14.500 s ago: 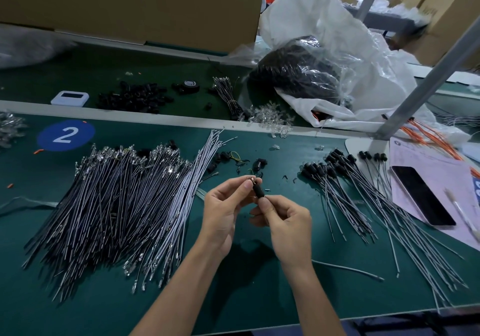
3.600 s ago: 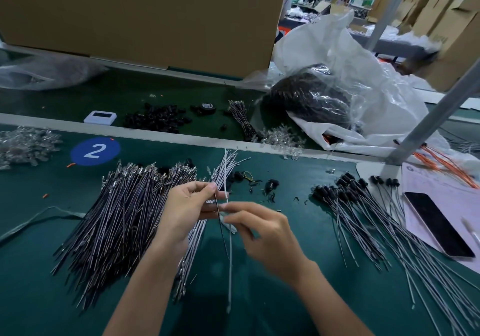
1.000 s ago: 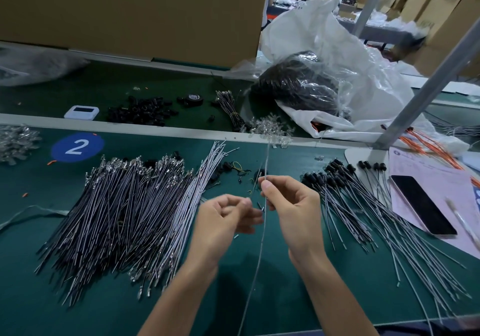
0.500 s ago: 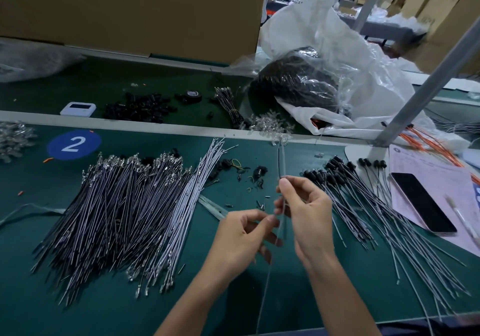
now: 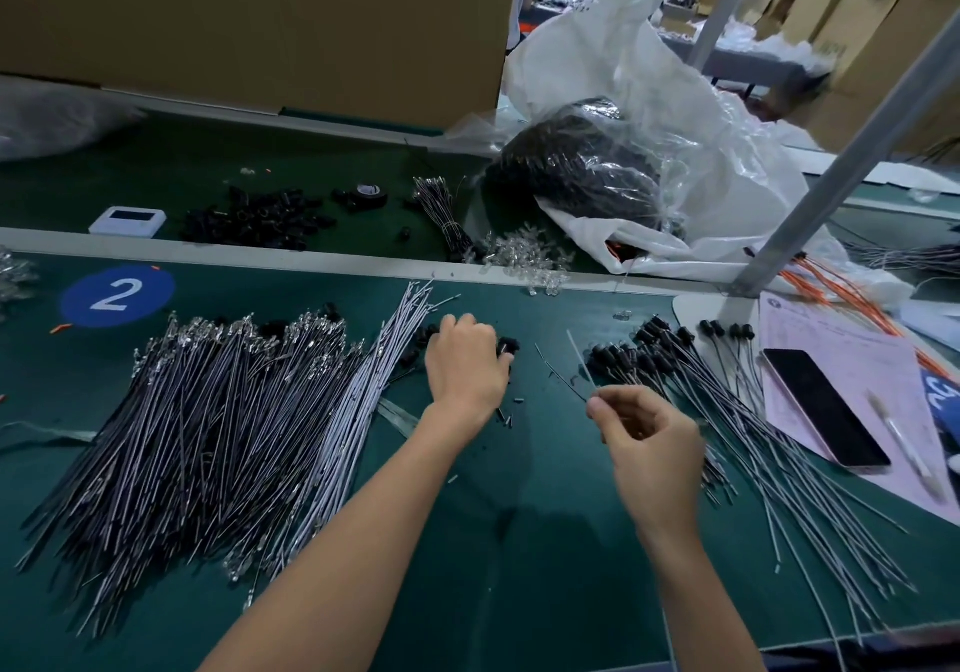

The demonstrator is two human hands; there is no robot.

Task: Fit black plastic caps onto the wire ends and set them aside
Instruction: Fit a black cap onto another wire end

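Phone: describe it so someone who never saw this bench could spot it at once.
Find the slanted grey post on the right of the table. In front of its base lies a pink sheet, and the phone lies flat on it, dark screen up. Unlike the thin pen beside it and the capped wires to its left, it is a broad slab.

1. Even, diffuse light from above; green counter (image 5: 545,541) reads mid-bright with no hot spots.
2. Shadows are soft: a dim patch under the forearms, thin ones beneath the wire pile (image 5: 208,437).
3. Glare streaks on the clear plastic bag (image 5: 675,151); dull sheen on the phone (image 5: 826,406) screen.
4. Motion blur on the right hand (image 5: 654,442) and its pinched wire (image 5: 561,375); the left hand (image 5: 467,364) is sharper.
5. Wide-angle bowing: the metal post (image 5: 852,146) leans and the counter's far edge curves.
6. Background boxes (image 5: 857,21) are soft, probably out of focus.
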